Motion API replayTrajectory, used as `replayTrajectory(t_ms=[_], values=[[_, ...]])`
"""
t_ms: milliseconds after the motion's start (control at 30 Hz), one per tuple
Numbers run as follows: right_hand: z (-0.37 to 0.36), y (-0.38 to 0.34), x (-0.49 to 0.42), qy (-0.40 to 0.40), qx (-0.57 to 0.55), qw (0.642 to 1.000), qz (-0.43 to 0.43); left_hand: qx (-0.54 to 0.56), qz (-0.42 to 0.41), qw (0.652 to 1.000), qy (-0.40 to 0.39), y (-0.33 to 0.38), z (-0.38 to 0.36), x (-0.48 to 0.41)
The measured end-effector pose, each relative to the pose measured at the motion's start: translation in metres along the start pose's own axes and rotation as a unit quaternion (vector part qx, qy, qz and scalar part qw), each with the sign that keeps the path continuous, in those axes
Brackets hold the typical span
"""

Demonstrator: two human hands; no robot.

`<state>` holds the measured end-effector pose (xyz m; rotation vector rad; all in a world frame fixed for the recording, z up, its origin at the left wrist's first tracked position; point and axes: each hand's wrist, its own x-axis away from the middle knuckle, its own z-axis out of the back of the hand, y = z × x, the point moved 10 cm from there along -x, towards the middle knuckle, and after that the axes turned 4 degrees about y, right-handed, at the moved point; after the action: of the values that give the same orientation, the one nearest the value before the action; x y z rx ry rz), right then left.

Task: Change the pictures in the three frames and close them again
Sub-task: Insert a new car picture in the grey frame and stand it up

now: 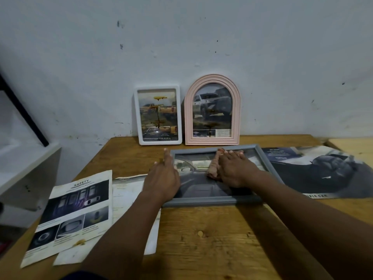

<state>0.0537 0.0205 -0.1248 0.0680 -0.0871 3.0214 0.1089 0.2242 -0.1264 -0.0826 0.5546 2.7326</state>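
Your grey frame (212,201) lies flat and face up on the worktop (201,239), just in front of the white frame (159,142) and the pink arched frame (212,141), which both stand against the wall (201,37).

Your left hand (163,176) lies flat with its fingers straight along the frame's left rail and grips nothing. Your right hand (234,170) rests flat on the glazed front, fingers straight and reaching to the far rail, and it too holds nothing.

The frame looks light and stiff. Its rails are narrow, and its shiny front mirrors your fingers, so it is probably slippery and likely to crack or smudge under pressure. I'd take it by two opposite rails, not by the pane, and turn it over slowly so it doesn't skid on the wood.

The back of the frame, with whatever tabs or clips close it, faces down and can't be seen. Your left hand covers part of the left rail. You can't tell here which frames already carry new pictures. The safety leaflet (74,211) overlaps paler sheets that your forearm partly hides, and the picture edge cuts off the car brochure (323,170) on the right.
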Motion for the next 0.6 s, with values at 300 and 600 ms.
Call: replayTrajectory(t_ms=[300,600], values=[[-0.009,-0.016,-0.007,0.022,-0.017,0.999,-0.027,-0.027,-0.042,0.999,0.006,0.007,0.001,-0.002],[-0.007,0.038,0.006,0.017,0.009,0.995,-0.098,-0.007,-0.057,0.998,-0.03,0.007,-0.01,-0.007]])
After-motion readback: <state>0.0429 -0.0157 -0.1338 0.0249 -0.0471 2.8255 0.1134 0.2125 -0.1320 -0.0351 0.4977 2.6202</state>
